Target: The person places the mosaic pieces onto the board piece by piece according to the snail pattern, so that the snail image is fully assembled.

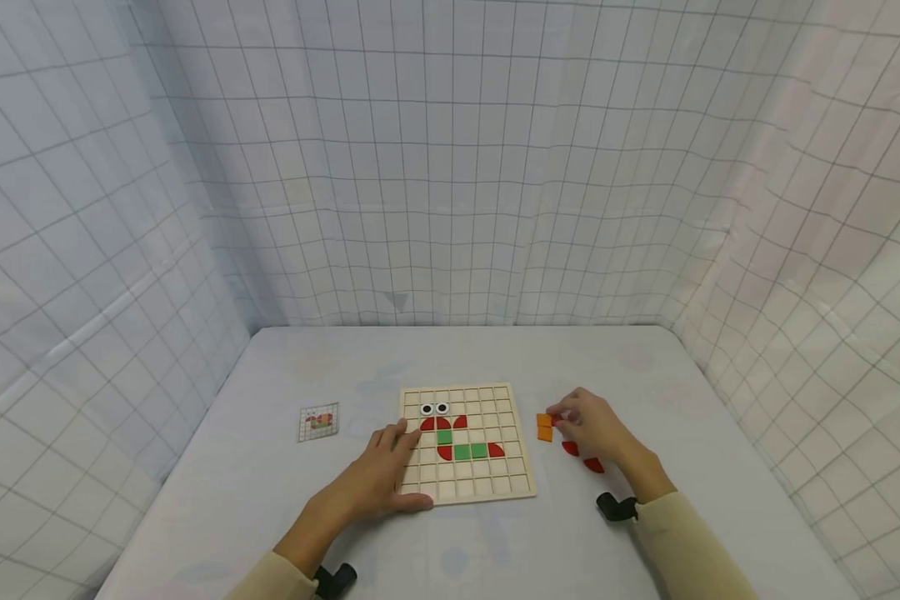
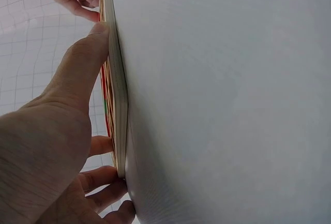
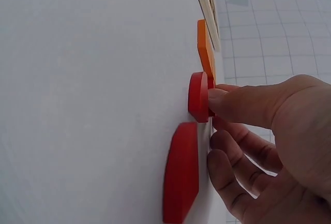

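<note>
A wooden grid board bears two eye discs, several red quarter-circle tiles and green square tiles. My left hand rests spread at the board's near left corner, thumb on the near edge and fingers along the left side. To the right of the board, my right hand pinches a red quarter-circle tile between thumb and fingers, beside two orange square tiles. Two more red tiles lie on the table just below that hand; in the right wrist view one sits closest.
A small picture card with a grid and coloured figure lies left of the board. White grid-patterned curtains enclose the white table at the back and sides. Each wrist wears a black camera mount.
</note>
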A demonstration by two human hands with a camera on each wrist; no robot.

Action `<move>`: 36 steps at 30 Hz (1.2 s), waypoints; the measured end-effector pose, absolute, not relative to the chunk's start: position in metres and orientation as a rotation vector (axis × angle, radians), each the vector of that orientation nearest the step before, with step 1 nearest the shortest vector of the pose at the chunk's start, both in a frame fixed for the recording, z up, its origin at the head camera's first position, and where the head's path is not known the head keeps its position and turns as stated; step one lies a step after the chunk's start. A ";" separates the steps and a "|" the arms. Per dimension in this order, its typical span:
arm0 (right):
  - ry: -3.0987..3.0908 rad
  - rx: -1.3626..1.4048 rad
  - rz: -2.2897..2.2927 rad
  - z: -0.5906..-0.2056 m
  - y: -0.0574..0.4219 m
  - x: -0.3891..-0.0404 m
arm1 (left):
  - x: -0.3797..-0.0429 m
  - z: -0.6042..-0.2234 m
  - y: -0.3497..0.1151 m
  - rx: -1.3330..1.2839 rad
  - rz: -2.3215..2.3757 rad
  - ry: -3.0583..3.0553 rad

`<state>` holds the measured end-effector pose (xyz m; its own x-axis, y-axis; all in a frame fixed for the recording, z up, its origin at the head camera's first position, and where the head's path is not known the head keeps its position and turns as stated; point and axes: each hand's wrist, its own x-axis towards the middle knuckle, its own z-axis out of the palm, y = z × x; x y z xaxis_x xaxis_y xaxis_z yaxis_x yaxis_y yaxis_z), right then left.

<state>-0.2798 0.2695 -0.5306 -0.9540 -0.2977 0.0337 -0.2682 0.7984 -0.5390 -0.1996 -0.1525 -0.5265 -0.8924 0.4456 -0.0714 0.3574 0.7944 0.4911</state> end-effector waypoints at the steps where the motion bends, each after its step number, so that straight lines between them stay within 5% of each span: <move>1: 2.928 -0.451 -0.873 -0.531 0.271 -0.280 | -0.200 -0.526 -0.153 0.632 0.715 2.800; 36: 2.874 -0.344 -1.019 -0.536 0.275 -0.278 | -0.198 -0.524 -0.152 0.618 0.705 2.803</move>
